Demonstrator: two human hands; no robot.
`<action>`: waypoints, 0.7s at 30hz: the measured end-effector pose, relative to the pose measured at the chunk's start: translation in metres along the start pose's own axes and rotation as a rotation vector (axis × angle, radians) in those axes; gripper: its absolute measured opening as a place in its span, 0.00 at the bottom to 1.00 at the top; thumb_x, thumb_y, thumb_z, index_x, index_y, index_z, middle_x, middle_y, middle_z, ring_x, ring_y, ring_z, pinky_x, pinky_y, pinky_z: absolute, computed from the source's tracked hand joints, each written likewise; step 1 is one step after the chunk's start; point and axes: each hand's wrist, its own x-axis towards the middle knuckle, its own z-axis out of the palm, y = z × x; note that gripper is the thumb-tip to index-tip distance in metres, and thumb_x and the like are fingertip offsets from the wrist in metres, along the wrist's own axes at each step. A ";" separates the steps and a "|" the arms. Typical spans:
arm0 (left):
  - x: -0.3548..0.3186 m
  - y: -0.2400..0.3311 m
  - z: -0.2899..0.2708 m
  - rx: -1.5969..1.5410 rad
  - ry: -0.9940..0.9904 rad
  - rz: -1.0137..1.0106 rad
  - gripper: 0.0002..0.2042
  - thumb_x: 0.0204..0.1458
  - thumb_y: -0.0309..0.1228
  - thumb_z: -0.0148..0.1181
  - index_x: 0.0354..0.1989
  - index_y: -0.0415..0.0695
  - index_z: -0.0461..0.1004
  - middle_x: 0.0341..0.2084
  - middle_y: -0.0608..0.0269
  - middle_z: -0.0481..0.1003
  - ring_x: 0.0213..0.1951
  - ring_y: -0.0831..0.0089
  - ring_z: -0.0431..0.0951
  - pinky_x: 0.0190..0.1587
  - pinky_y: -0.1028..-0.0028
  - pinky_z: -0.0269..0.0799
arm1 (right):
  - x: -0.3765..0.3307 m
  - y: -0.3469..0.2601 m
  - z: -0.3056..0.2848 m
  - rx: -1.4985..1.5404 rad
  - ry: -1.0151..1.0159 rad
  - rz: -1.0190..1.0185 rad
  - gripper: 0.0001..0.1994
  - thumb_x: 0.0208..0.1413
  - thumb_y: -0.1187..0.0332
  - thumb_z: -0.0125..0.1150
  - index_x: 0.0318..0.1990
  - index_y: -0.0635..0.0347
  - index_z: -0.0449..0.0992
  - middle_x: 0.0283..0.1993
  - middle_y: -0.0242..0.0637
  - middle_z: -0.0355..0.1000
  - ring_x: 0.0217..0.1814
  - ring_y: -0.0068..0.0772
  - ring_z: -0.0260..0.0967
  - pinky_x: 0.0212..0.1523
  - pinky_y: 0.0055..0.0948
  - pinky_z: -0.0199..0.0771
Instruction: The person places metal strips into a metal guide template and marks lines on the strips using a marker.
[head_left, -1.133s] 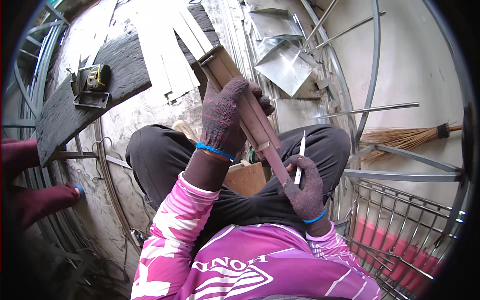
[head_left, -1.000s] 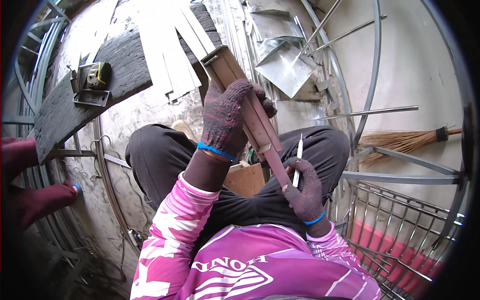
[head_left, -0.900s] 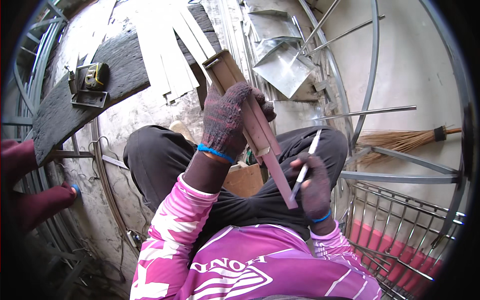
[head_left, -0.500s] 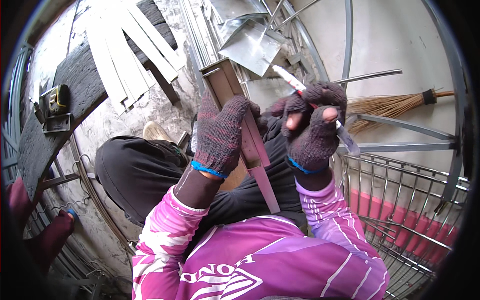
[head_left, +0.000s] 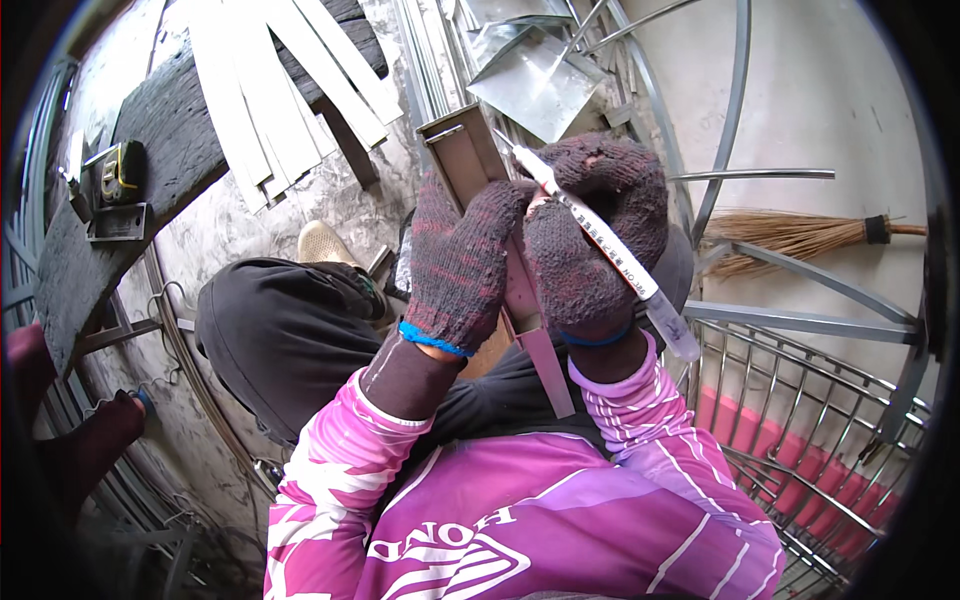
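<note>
In dark knitted gloves with blue cuffs, both hands meet over my lap. My left hand [head_left: 455, 265] is wrapped round a long brown metal channel [head_left: 468, 160], which slants from its upper end down towards my body. Between the fingers of my right hand [head_left: 590, 270] is a white marker pen [head_left: 610, 245], its thin tip pointing up and left beside the channel's upper part. A clear purplish cap sits on the pen's rear end. Whether the tip touches the metal I cannot tell. The right glove's fingers lie against the channel's right side.
At the left, a dark wooden bench [head_left: 165, 115] bears pale metal strips [head_left: 240, 90] and a tape measure [head_left: 121, 172]. Sheet-metal pieces [head_left: 545, 85] lie ahead. To the right are a broom [head_left: 790, 230], a grey metal frame [head_left: 800, 318] and a wire basket [head_left: 790, 400]. A maroon sleeve [head_left: 100, 440] shows at far left.
My right hand has moved left with the marker pen, up against the channel, and the pen's tip has come beside the metal. My left hand keeps its hold.
</note>
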 end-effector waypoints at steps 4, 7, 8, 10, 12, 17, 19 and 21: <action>-0.006 -0.005 0.008 -0.007 -0.093 -0.161 0.13 0.52 0.35 0.59 0.44 0.45 0.76 0.39 0.56 0.78 0.46 0.54 0.77 0.57 0.54 0.65 | 0.011 0.007 0.006 -0.079 -0.124 -0.270 0.18 0.40 0.73 0.72 0.41 0.63 0.76 0.40 0.45 0.76 0.44 0.41 0.77 0.49 0.33 0.76; -0.011 -0.002 0.009 -0.061 -0.092 -0.174 0.14 0.49 0.36 0.61 0.43 0.46 0.76 0.38 0.57 0.78 0.45 0.53 0.77 0.57 0.51 0.63 | 0.016 0.013 0.006 -0.152 -0.079 -0.474 0.17 0.40 0.72 0.73 0.40 0.62 0.77 0.38 0.44 0.76 0.43 0.42 0.78 0.49 0.34 0.77; -0.011 -0.001 0.009 -0.061 -0.094 -0.177 0.14 0.49 0.36 0.61 0.43 0.46 0.76 0.38 0.57 0.78 0.45 0.53 0.77 0.57 0.51 0.63 | 0.014 0.015 0.006 -0.142 -0.052 -0.461 0.16 0.39 0.73 0.72 0.39 0.62 0.77 0.37 0.43 0.77 0.43 0.41 0.78 0.48 0.34 0.77; -0.009 -0.001 0.009 -0.075 -0.027 -0.116 0.13 0.50 0.36 0.61 0.42 0.45 0.76 0.37 0.57 0.78 0.43 0.53 0.77 0.55 0.52 0.64 | 0.013 0.017 0.006 -0.128 -0.016 -0.427 0.16 0.39 0.73 0.72 0.38 0.62 0.77 0.37 0.43 0.77 0.42 0.42 0.78 0.47 0.35 0.78; -0.007 -0.002 0.008 -0.030 -0.053 -0.105 0.13 0.49 0.35 0.61 0.42 0.45 0.76 0.37 0.57 0.78 0.44 0.53 0.77 0.55 0.51 0.64 | 0.013 0.019 0.008 -0.128 0.007 -0.460 0.15 0.39 0.74 0.72 0.37 0.62 0.76 0.37 0.43 0.77 0.41 0.41 0.78 0.46 0.35 0.78; -0.008 0.001 0.011 -0.275 -0.017 -0.309 0.16 0.48 0.35 0.63 0.45 0.43 0.75 0.37 0.56 0.77 0.44 0.52 0.77 0.57 0.51 0.63 | 0.015 0.023 0.013 -0.131 -0.050 -0.514 0.15 0.40 0.75 0.71 0.38 0.61 0.74 0.36 0.45 0.76 0.38 0.46 0.78 0.43 0.35 0.78; -0.011 0.002 0.009 -0.218 -0.072 -0.301 0.16 0.49 0.36 0.63 0.45 0.43 0.74 0.38 0.56 0.77 0.44 0.51 0.76 0.57 0.51 0.62 | 0.015 0.022 0.013 -0.126 -0.053 -0.495 0.15 0.41 0.75 0.71 0.38 0.61 0.74 0.36 0.45 0.75 0.38 0.47 0.78 0.43 0.35 0.78; -0.012 -0.001 0.010 -0.087 -0.077 -0.198 0.15 0.51 0.36 0.61 0.45 0.44 0.74 0.39 0.56 0.77 0.46 0.51 0.76 0.60 0.49 0.61 | 0.015 0.020 0.013 -0.192 -0.056 -0.495 0.14 0.42 0.75 0.70 0.37 0.61 0.73 0.36 0.46 0.75 0.37 0.47 0.77 0.42 0.35 0.78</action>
